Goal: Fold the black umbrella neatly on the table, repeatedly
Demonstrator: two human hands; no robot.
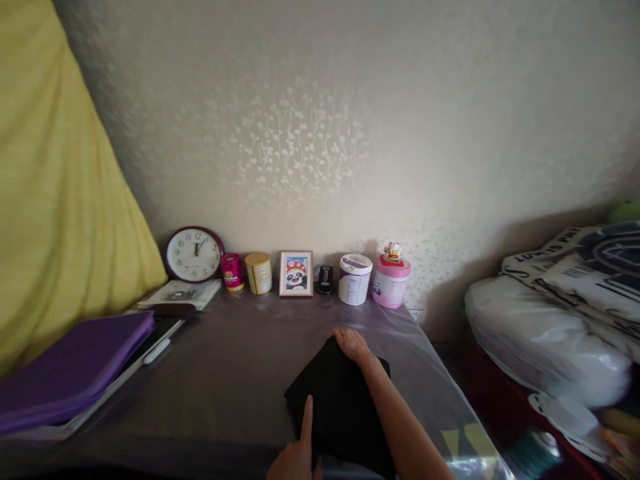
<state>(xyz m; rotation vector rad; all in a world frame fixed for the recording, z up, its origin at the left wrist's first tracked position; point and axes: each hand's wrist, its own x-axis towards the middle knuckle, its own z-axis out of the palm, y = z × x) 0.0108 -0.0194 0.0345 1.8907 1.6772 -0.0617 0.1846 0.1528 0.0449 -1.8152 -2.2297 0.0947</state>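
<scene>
Black cloth [340,403] low centre on the surface [225,373], our right hand [353,345] flat on its far edge, fingers released, our left hand [295,459] pressing one finger on it, others clenched.

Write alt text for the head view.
A right hand rests on the far corner of a folded black cloth on a plastic-covered table; the left hand lays a finger on its near side. A clock, tins and a framed picture line the wall.
</scene>
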